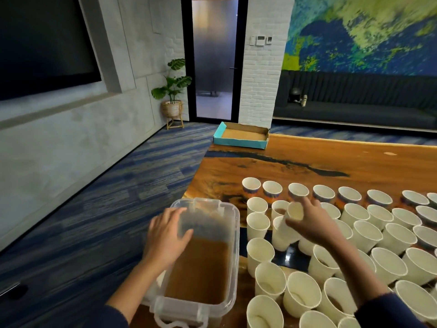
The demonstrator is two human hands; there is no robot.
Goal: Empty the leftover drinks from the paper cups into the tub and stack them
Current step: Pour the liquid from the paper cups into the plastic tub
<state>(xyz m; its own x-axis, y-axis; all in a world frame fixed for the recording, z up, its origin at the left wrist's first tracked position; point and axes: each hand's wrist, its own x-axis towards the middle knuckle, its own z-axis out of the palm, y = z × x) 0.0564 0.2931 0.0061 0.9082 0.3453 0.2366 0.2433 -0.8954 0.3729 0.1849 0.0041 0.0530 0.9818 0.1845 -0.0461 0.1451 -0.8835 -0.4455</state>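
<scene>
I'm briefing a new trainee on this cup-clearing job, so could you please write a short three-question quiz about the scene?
1. True or false: the clear plastic tub already holds brown liquid.
2. Which hand has its grip on a paper cup? A) left hand B) right hand C) neither
3. What lies at the far end of the wooden table?

Key
1. True.
2. B; the left hand rests on the tub's rim.
3. An open teal cardboard box.
</scene>
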